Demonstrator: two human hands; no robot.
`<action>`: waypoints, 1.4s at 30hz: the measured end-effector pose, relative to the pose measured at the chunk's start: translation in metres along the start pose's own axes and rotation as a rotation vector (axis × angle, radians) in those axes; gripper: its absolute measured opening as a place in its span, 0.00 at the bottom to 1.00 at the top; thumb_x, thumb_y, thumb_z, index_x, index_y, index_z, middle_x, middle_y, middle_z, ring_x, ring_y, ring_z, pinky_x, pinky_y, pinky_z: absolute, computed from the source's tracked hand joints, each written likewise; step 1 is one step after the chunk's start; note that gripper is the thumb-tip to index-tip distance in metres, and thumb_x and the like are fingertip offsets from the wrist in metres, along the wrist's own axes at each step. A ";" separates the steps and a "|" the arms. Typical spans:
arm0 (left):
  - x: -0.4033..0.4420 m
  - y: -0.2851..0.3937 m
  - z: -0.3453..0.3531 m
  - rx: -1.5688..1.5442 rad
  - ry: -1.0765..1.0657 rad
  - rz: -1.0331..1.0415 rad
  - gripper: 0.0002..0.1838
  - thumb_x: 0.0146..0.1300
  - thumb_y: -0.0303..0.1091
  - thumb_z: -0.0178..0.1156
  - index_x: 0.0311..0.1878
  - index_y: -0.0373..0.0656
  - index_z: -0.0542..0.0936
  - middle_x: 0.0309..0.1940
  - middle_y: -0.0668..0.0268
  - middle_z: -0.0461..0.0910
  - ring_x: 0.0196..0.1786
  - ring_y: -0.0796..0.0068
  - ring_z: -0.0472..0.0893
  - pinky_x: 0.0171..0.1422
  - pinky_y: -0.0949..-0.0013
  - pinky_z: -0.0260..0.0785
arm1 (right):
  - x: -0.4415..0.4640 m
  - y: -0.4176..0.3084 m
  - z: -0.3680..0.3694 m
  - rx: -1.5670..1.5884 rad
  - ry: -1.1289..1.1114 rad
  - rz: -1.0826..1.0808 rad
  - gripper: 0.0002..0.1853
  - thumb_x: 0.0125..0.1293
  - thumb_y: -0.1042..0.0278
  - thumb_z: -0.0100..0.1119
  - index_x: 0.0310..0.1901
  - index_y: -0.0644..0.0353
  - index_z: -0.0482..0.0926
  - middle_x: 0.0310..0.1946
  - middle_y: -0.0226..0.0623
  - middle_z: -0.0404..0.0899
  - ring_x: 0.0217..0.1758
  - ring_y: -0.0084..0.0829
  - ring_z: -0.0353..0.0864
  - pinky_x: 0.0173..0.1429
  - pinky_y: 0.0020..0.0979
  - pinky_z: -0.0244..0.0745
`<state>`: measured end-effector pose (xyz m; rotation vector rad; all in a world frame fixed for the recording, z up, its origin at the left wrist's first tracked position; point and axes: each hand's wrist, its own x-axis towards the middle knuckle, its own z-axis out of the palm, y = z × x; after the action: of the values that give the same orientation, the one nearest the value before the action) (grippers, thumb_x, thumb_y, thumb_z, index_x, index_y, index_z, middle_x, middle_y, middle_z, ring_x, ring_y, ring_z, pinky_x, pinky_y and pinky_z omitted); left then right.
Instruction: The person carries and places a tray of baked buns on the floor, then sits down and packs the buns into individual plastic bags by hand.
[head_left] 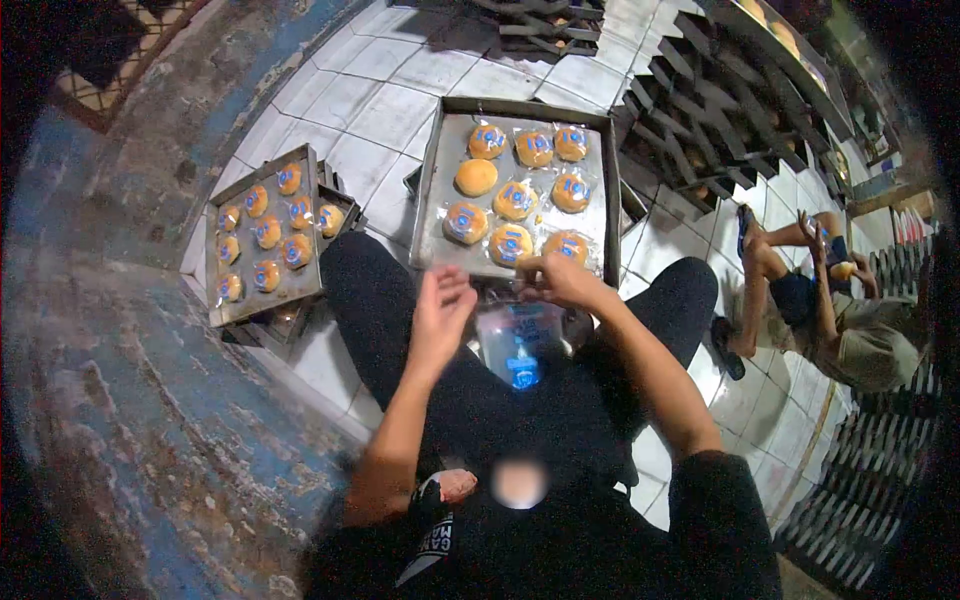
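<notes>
A metal tray (427,215) in front of me holds several round buns in clear printed wrappers. One bun (476,177) on it, at the left, has no wrapper. My left hand (443,305) is raised just below the tray's near edge, its fingers apart and nothing in them. Over the near edge, beside a wrapped bun (566,247), my right hand (562,282) has its fingers pressed together; what they hold is too blurred to tell. Below and between the hands, a clear plastic packet (522,345) with blue print lies at my lap.
On the left a second tray (228,308) of wrapped buns rests on stacked trays. Another person (850,330) sits at the right, holding a bun. Dark stacked racks (715,110) stand at the upper right. A worn wall (170,400) runs along the left.
</notes>
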<state>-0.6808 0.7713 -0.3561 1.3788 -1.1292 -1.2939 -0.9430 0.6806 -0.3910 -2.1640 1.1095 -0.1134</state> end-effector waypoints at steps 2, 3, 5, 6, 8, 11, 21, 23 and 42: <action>-0.026 0.014 0.000 -0.122 -0.010 0.003 0.36 0.72 0.33 0.69 0.78 0.43 0.63 0.69 0.53 0.74 0.70 0.62 0.76 0.75 0.57 0.70 | -0.018 -0.033 -0.046 0.273 -0.018 0.107 0.15 0.66 0.70 0.73 0.53 0.61 0.84 0.43 0.41 0.89 0.47 0.40 0.90 0.56 0.40 0.83; -0.038 0.020 0.004 -0.108 0.039 -0.053 0.40 0.71 0.33 0.70 0.81 0.46 0.59 0.71 0.52 0.72 0.72 0.61 0.74 0.76 0.54 0.69 | -0.020 -0.025 -0.049 0.477 0.013 0.054 0.15 0.69 0.64 0.74 0.52 0.61 0.84 0.42 0.33 0.88 0.46 0.26 0.87 0.50 0.33 0.83; -0.054 0.020 0.018 -0.253 0.070 -0.202 0.49 0.71 0.34 0.71 0.86 0.55 0.50 0.77 0.54 0.66 0.75 0.62 0.72 0.78 0.49 0.66 | -0.032 -0.048 -0.069 0.649 0.123 0.096 0.15 0.70 0.63 0.74 0.51 0.62 0.84 0.39 0.31 0.88 0.42 0.23 0.86 0.47 0.30 0.82; -0.061 0.031 0.024 -0.504 0.005 -0.319 0.43 0.74 0.35 0.68 0.84 0.51 0.54 0.75 0.54 0.71 0.73 0.62 0.76 0.77 0.48 0.70 | -0.039 -0.061 -0.077 0.833 0.222 0.141 0.15 0.71 0.62 0.74 0.49 0.63 0.84 0.37 0.30 0.88 0.37 0.19 0.84 0.43 0.28 0.80; -0.054 0.029 0.032 -0.776 -0.151 -0.513 0.30 0.79 0.35 0.62 0.79 0.45 0.64 0.69 0.56 0.79 0.67 0.64 0.82 0.70 0.49 0.78 | -0.042 -0.072 -0.076 0.919 0.274 0.170 0.13 0.74 0.64 0.71 0.50 0.63 0.83 0.39 0.27 0.86 0.41 0.17 0.84 0.43 0.26 0.82; -0.041 0.040 0.034 -0.648 -0.111 -0.412 0.17 0.81 0.38 0.59 0.64 0.37 0.80 0.54 0.57 0.88 0.51 0.66 0.90 0.55 0.58 0.86 | -0.041 -0.067 -0.067 0.960 0.403 0.149 0.13 0.74 0.65 0.71 0.52 0.65 0.84 0.39 0.31 0.87 0.40 0.20 0.86 0.41 0.26 0.84; 0.004 0.040 -0.038 -0.391 0.111 -0.208 0.12 0.71 0.29 0.71 0.53 0.36 0.84 0.44 0.60 0.89 0.40 0.71 0.90 0.43 0.68 0.87 | 0.005 -0.063 -0.086 1.061 0.363 0.132 0.12 0.76 0.66 0.68 0.50 0.69 0.85 0.38 0.37 0.88 0.38 0.24 0.87 0.45 0.29 0.85; 0.009 0.048 -0.056 -0.367 0.169 -0.188 0.12 0.70 0.28 0.71 0.53 0.35 0.84 0.44 0.61 0.89 0.41 0.72 0.89 0.42 0.68 0.87 | 0.036 -0.038 -0.077 1.306 0.267 0.130 0.13 0.76 0.64 0.69 0.50 0.68 0.85 0.40 0.38 0.88 0.40 0.24 0.87 0.48 0.30 0.84; 0.043 0.042 -0.120 -0.481 0.315 -0.206 0.09 0.70 0.28 0.71 0.50 0.37 0.85 0.41 0.59 0.90 0.36 0.70 0.89 0.36 0.66 0.87 | 0.246 0.024 -0.015 0.206 0.529 0.214 0.37 0.66 0.46 0.75 0.63 0.62 0.67 0.45 0.49 0.87 0.47 0.53 0.90 0.50 0.50 0.84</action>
<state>-0.5614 0.7250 -0.3176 1.2914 -0.4326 -1.3252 -0.8093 0.4801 -0.4496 -1.8614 1.5378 -0.7022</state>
